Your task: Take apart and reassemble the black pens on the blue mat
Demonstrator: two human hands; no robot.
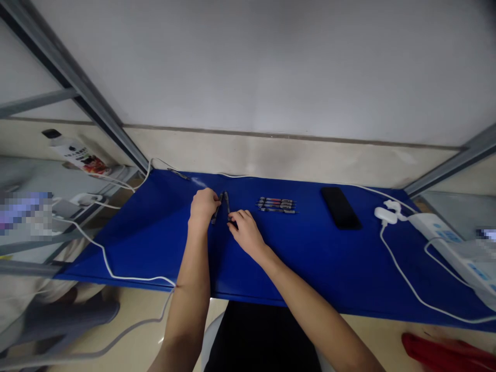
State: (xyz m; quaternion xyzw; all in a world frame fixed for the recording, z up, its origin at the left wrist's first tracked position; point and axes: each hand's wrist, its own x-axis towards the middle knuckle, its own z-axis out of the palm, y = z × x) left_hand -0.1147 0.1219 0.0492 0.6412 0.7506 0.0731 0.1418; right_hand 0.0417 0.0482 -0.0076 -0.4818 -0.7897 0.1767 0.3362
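Note:
Two dark pens lie on the blue table between my hands. My left hand is curled at the left side of them, its fingers closed on the near pen. My right hand rests on the table just right of the pens, fingers bent down and pinching a pen's lower end. A small row of several pens lies side by side a little to the right, untouched.
A black phone lies flat right of the pens. A white charger and power strip sit at the right with white cables trailing. Another white cable crosses the left edge. A bottle lies on the left shelf.

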